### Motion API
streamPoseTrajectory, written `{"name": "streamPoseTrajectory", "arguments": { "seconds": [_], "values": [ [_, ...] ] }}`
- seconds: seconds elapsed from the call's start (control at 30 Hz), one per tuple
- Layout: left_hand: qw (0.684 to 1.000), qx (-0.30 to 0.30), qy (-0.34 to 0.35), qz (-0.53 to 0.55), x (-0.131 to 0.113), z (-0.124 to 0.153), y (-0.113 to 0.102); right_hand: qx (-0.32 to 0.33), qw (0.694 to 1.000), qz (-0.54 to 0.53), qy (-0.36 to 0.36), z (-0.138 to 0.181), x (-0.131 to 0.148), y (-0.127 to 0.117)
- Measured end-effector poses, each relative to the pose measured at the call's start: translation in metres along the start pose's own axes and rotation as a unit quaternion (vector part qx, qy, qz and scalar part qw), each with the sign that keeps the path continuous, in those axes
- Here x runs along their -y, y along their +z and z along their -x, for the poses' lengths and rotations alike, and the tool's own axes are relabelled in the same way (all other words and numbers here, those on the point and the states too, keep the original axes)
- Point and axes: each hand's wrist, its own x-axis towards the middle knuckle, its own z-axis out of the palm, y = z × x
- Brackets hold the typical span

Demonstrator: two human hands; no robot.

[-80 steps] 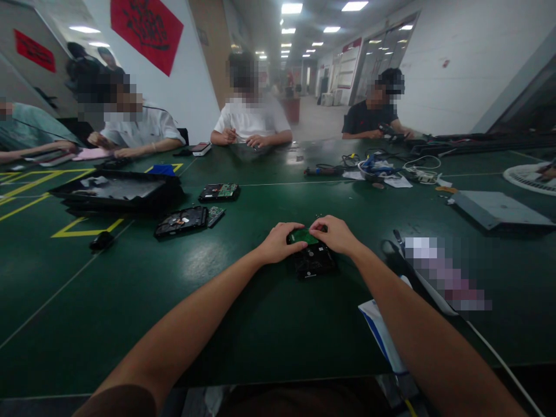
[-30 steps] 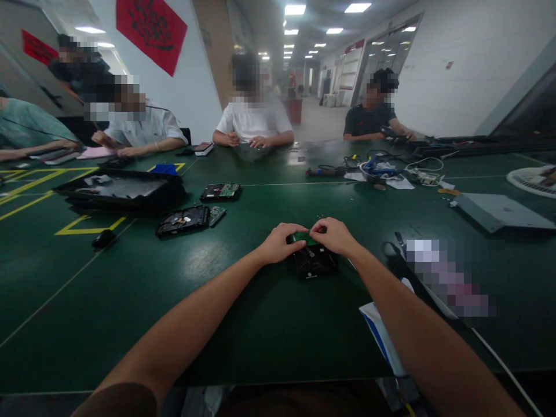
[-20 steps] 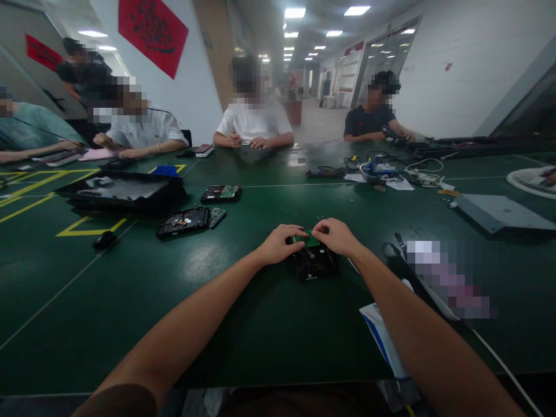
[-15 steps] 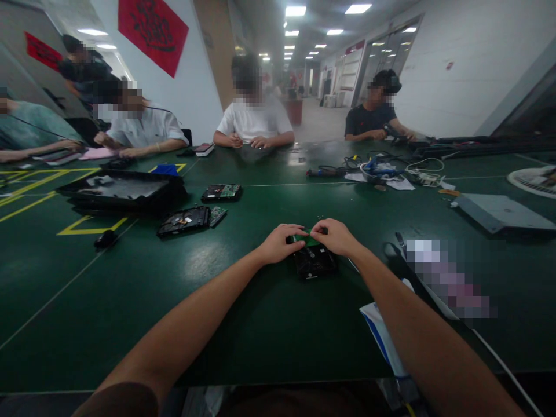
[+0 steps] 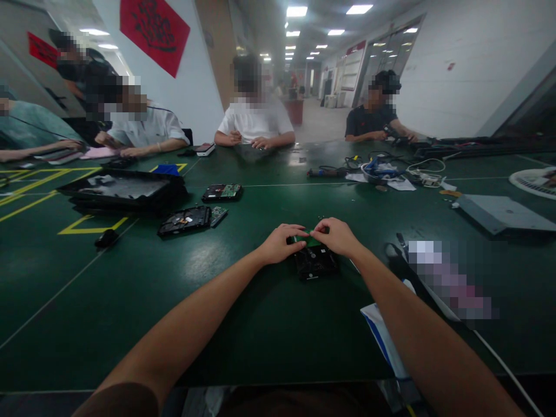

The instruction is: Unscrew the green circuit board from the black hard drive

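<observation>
A black hard drive [image 5: 316,263] lies on the green table [image 5: 243,324] right in front of me. At its far end sits a small green circuit board [image 5: 309,240], mostly covered by my fingers. My left hand [image 5: 278,243] curls around the left edge of the board, fingers closed on it. My right hand [image 5: 336,236] pinches the board's right side from above. Both hands meet over the drive's far end.
Two more opened drives [image 5: 186,220] [image 5: 221,191] and a black tray [image 5: 121,191] lie to the left. Cables and tools [image 5: 382,169] sit at the back right, a grey panel [image 5: 499,211] to the right, papers [image 5: 382,333] near my right forearm. Several people sit around the far edge.
My fingers have closed in over the green board, so less of it shows now. The drive and both arms stay in place.
</observation>
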Motion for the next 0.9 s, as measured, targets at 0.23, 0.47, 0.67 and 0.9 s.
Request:
{"name": "streamPoseTrajectory", "arguments": {
  "seconds": [0.23, 0.47, 0.67, 0.9],
  "values": [
    [1.0, -0.003, 0.013, 0.001, 0.001, -0.001, 0.001, -0.191, 0.979, -0.065, 0.028, -0.001, -0.001, -0.022],
    [1.0, -0.005, 0.02, 0.015, -0.002, -0.001, 0.0, -0.303, 0.947, -0.061, -0.088, 0.009, 0.018, -0.036],
    [1.0, -0.011, 0.014, 0.02, -0.002, 0.0, 0.0, -0.258, 0.96, -0.042, -0.099, 0.005, 0.011, -0.028],
    [0.999, -0.013, 0.02, 0.023, 0.001, 0.001, -0.001, -0.232, 0.966, 0.05, -0.098, 0.009, 0.017, -0.035]
  ]
}}
